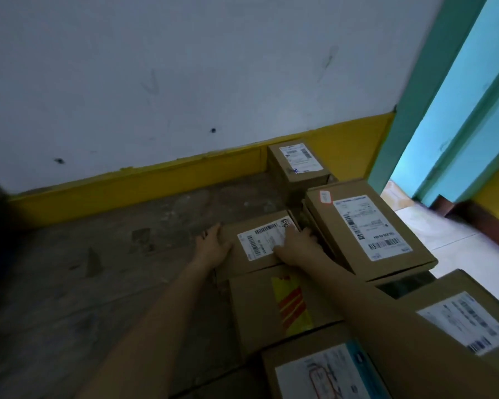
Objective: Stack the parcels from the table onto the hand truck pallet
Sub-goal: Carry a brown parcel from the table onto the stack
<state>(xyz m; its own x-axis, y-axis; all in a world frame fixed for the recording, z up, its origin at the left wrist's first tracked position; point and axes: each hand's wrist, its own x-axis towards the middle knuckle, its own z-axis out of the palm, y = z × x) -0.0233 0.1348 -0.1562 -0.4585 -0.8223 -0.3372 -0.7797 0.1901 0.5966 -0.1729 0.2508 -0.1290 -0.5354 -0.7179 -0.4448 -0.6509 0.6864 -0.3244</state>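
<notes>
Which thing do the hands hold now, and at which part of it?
The small labelled parcel: left hand against its left side, right hand over its right edge.
</notes>
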